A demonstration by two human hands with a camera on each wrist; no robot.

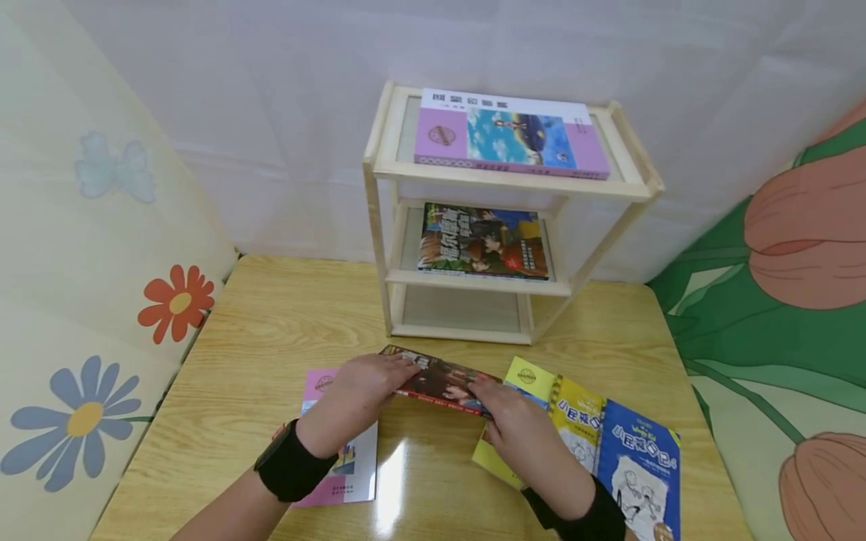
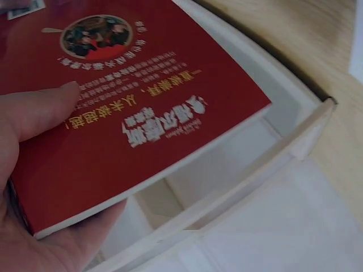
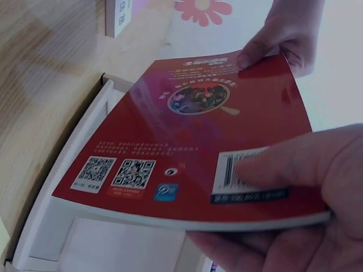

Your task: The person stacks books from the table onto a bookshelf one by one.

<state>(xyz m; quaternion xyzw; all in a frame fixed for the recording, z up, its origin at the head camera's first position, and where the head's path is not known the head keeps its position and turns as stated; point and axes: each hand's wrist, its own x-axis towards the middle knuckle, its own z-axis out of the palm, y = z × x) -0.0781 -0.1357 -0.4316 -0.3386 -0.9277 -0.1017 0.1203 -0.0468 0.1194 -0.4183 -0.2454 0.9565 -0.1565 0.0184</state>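
Note:
Both hands hold one book (image 1: 443,382), tilted in front of the shelf's lowest level. Its dark illustrated cover faces up in the head view, while the wrist views show its red back cover (image 2: 147,79) with printed text and codes. My left hand (image 1: 368,387) grips one end, the thumb lying on the red cover and fingers on the other side. At the opposite end my right hand (image 1: 517,417) pinches the book likewise, its thumb (image 3: 266,164) over the barcode. A small wooden three-level shelf (image 1: 473,284) stands just beyond.
A pink-and-white book (image 1: 436,139) lies on the shelf's top, and a dark illustrated book (image 1: 483,242) on its middle level. Another pink-and-white book (image 1: 361,477) lies on the table by the left forearm. Yellow (image 1: 578,417) and blue books (image 1: 643,458) lie at the right.

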